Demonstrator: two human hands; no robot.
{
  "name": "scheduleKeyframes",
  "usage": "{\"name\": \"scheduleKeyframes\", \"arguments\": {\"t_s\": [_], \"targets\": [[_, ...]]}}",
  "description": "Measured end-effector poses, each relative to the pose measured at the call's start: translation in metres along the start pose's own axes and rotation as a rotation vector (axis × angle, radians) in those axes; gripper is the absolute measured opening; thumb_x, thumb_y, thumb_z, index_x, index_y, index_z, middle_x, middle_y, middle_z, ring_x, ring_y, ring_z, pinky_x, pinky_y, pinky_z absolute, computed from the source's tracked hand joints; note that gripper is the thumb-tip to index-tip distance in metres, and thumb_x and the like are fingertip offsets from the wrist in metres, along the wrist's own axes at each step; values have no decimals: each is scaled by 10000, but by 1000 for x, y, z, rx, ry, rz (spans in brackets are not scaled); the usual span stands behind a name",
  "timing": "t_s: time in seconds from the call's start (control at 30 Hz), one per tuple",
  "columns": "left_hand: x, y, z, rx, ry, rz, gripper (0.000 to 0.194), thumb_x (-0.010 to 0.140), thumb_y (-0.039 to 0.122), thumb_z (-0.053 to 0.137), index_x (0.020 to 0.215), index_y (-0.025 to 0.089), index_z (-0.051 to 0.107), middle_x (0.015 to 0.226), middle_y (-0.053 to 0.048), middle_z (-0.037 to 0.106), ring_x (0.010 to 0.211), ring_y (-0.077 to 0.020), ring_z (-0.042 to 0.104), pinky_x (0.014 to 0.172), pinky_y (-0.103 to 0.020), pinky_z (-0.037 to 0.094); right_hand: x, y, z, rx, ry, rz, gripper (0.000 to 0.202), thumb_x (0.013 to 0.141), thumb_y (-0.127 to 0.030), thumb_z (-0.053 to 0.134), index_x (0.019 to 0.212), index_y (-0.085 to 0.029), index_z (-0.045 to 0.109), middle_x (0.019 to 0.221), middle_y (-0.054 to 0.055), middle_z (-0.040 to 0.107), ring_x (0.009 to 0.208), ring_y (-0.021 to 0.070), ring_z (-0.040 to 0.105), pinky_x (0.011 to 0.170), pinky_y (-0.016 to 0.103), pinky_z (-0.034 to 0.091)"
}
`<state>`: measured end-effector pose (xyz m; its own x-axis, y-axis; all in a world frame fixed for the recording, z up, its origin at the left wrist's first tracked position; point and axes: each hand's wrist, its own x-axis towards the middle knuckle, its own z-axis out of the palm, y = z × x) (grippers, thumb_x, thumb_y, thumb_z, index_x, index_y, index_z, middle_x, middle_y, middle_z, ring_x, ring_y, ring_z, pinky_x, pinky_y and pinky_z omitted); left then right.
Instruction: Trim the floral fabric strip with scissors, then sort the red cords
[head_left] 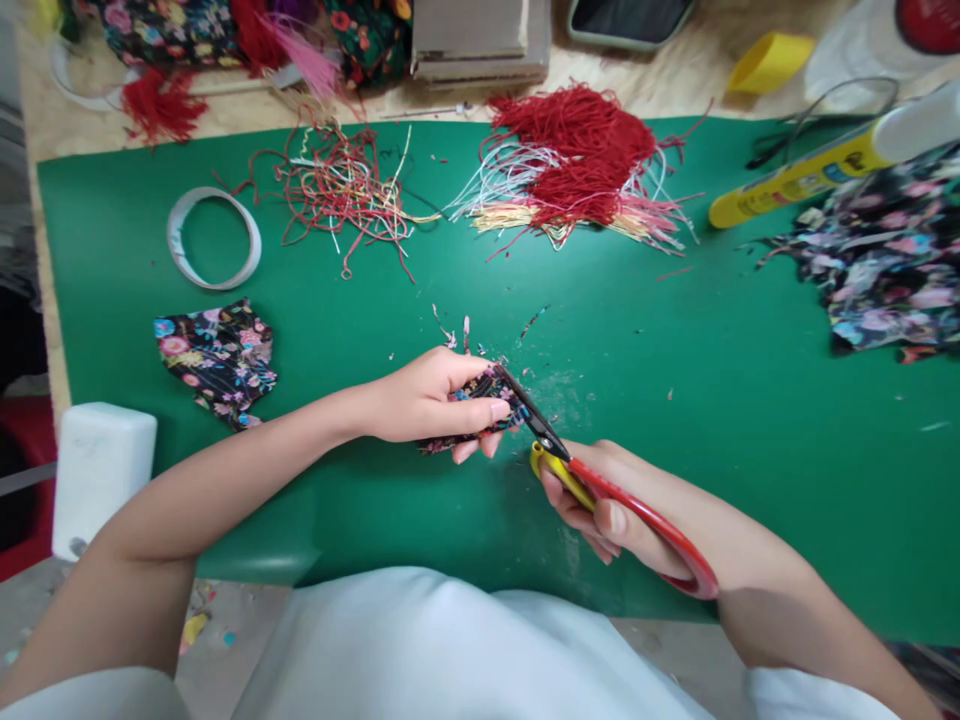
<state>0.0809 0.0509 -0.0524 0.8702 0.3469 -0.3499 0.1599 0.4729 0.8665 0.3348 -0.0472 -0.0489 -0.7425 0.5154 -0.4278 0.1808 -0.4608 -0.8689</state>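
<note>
My left hand (439, 400) pinches a dark floral fabric piece (480, 395) between thumb and fingers, above the middle of the green mat. In my right hand (607, 500) is a pair of scissors (645, 515) with red and yellow handles, my fingers wrapped around them. The dark blades point up and left and meet the fabric's right edge; how far apart they are is hard to make out. Small fabric scraps (466, 335) lie just beyond my left hand. Another floral fabric piece (221, 360) rests on the mat to the left.
Tangled threads (341, 190) and red tassels (585, 150) lie along the mat's far side. A white ring (214, 238) sits at the left, above a white block (105, 470). At right are a yellow glue tube (802, 180) and a floral fabric pile (892, 250). A phone (630, 20) lies behind.
</note>
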Motion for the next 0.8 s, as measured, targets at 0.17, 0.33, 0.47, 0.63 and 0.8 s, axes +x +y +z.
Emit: {"name": "scheduleKeyframes", "arguments": {"t_s": [0.17, 0.33, 0.47, 0.63, 0.8], "targets": [[1, 0, -1, 21, 0, 0, 489, 922, 610, 620, 845, 129, 579, 720, -61, 711, 492, -72, 617, 422, -144, 464, 4, -12, 0, -12, 16, 48, 681, 877, -889, 407, 853, -210, 462, 572, -77, 439, 412, 69, 427, 371, 199, 318], [0, 1, 0, 10, 1, 5, 492, 919, 610, 625, 826, 130, 565, 720, -56, 701, 495, -67, 619, 428, -138, 460, 6, -12, 1, 9, 27, 25, 627, 915, -835, 444, 821, -215, 450, 538, -79, 446, 401, 65, 405, 370, 203, 293], [0, 1, 0, 11, -1, -2, 509, 914, 629, 620, 820, 132, 563, 717, -54, 699, 498, -67, 618, 428, -136, 459, 6, -10, 0, 14, 22, 35, 615, 920, -824, 453, 815, -218, 451, 513, -80, 451, 387, 69, 407, 365, 202, 292], [0, 1, 0, 10, 4, -4, 527, 909, 646, 618, 819, 130, 565, 701, -47, 693, 494, -67, 620, 423, -133, 454, 6, -8, 2, 22, 25, 64, 626, 903, -840, 454, 813, -220, 451, 495, -82, 455, 383, 74, 428, 371, 194, 334], [0, 1, 0, 14, 9, -8, 542, 904, 665, 610, 822, 131, 564, 689, -42, 691, 495, -71, 624, 418, -135, 452, 7, -6, 4, 57, 30, 28, 617, 910, -829, 462, 820, -219, 456, 518, -85, 465, 385, 66, 448, 380, 178, 375]]}}
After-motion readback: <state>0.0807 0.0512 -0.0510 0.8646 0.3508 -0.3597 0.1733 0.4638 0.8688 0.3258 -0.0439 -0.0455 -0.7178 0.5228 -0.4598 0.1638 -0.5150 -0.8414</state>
